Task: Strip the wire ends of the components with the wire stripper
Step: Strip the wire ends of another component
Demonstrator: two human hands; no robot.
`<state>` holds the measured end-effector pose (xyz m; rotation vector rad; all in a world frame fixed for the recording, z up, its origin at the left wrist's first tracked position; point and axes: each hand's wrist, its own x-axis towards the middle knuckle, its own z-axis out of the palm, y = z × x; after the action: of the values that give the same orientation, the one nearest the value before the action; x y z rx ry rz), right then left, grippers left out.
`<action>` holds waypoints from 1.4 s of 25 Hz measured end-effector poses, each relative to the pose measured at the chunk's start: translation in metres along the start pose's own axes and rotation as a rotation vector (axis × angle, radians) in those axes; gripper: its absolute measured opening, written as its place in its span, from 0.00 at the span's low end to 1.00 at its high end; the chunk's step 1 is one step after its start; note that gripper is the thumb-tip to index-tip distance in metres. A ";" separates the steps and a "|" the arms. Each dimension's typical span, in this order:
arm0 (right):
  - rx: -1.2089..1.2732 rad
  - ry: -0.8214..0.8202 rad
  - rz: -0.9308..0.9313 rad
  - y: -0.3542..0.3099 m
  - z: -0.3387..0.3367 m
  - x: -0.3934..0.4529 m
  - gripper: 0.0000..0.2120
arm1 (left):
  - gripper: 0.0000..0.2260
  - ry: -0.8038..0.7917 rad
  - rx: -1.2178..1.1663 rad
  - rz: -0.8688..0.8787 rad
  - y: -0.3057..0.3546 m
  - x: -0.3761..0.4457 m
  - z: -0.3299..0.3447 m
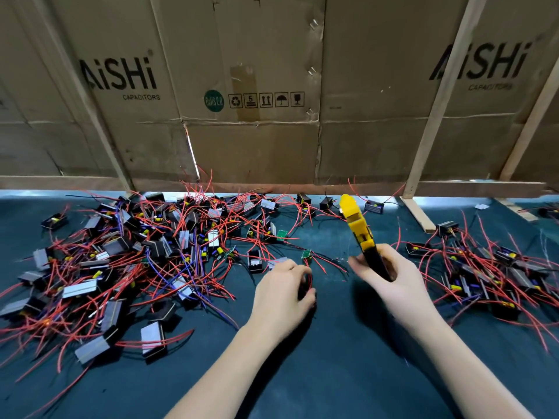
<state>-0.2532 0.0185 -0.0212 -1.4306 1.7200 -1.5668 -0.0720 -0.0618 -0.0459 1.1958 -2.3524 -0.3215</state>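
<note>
My right hand [393, 276] grips the black handles of a yellow wire stripper [355, 220], whose head points up and away over the mat. My left hand [279, 293] curls round a small black component [304, 290] with red wires that rise from it toward a small green board [307, 254]. The component is mostly hidden by my fingers. Both hands are above the dark mat, about a hand's width apart.
A big heap of black components with red and blue wires [136, 261] covers the left of the dark green mat [332, 373]. A smaller heap [484, 273] lies to the right. A cardboard wall [257, 116] with wooden battens [435, 116] closes the back.
</note>
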 end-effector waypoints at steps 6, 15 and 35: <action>0.110 0.115 0.010 -0.005 -0.007 0.004 0.20 | 0.21 0.004 -0.422 0.441 0.026 0.000 0.004; 0.090 0.075 -0.157 -0.002 -0.019 0.003 0.16 | 0.14 0.452 -0.352 0.214 -0.009 0.004 -0.044; 0.440 0.260 0.288 0.015 -0.020 0.020 0.21 | 0.09 0.661 -0.010 -0.253 -0.085 0.007 -0.072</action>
<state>-0.2837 0.0089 -0.0220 -0.7596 1.5008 -1.8728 0.0205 -0.1172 -0.0169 1.3429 -1.6370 -0.0060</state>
